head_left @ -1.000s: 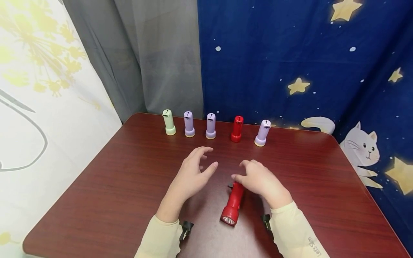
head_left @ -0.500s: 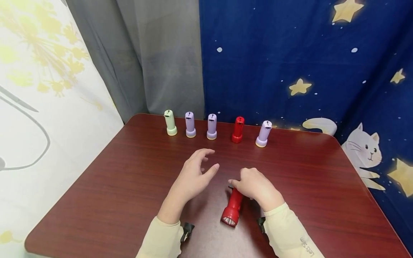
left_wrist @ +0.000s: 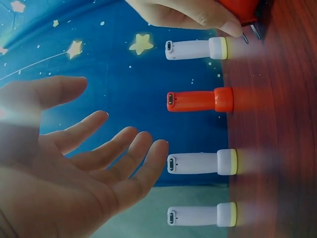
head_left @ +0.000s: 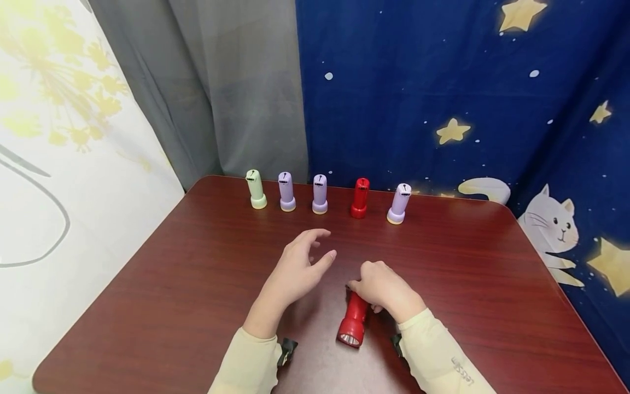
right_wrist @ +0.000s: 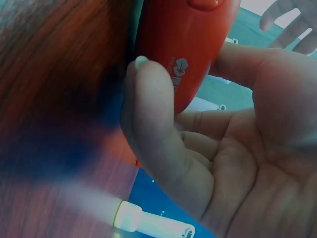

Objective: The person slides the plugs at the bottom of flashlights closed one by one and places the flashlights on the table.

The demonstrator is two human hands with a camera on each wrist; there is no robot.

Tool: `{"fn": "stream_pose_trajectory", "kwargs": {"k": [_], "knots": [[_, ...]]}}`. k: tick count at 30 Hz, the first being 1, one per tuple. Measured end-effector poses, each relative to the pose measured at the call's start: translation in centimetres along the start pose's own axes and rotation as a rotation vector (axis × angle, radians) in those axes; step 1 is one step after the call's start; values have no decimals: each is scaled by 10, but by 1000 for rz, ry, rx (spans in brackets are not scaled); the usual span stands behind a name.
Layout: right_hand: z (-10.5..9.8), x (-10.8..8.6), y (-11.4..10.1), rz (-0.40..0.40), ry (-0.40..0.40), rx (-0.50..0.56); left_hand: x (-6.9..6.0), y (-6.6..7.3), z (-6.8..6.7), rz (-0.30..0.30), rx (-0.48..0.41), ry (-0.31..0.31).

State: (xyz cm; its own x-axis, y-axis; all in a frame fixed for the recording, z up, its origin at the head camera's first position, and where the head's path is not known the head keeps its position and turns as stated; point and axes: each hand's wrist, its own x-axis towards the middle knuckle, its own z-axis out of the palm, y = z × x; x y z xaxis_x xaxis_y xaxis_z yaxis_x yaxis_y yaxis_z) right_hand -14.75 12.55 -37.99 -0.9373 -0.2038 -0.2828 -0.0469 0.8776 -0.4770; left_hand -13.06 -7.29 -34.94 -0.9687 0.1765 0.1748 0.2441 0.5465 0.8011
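Note:
A red flashlight (head_left: 354, 320) lies on the dark red wooden table, its lens end toward me. My right hand (head_left: 386, 290) grips its tail end, thumb on one side and curled fingers on the other. In the right wrist view those fingers wrap against the red body (right_wrist: 183, 39), which bears a pale printed logo. Two metal prongs (left_wrist: 255, 31) stick out at the flashlight's tail in the left wrist view. Left of it, my left hand (head_left: 292, 271) hovers above the table, fingers spread and loosely bent, holding nothing.
Along the table's back edge several flashlights stand lens-down in a row: a pale green one (head_left: 256, 189), a purple one (head_left: 286, 191), another purple one (head_left: 320, 194), a red one (head_left: 360, 198) and a purple one at right (head_left: 397, 203). Grey and blue curtains (head_left: 374, 98) hang behind.
My right hand has come down and nearer to me, its fingers curling round the flashlight's tail. The flashlight stays nearly in place. My left hand has barely moved.

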Motion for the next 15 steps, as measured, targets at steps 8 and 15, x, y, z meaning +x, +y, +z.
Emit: {"fn": "stream_pose_trajectory", "kwargs": {"k": [8, 15], "knots": [[-31, 2, -4, -76, 84, 59, 12, -2, 3, -24, 75, -118], [-75, -4, -17, -192, 338, 126, 32, 17, -2, -84, -60, -255]]}}
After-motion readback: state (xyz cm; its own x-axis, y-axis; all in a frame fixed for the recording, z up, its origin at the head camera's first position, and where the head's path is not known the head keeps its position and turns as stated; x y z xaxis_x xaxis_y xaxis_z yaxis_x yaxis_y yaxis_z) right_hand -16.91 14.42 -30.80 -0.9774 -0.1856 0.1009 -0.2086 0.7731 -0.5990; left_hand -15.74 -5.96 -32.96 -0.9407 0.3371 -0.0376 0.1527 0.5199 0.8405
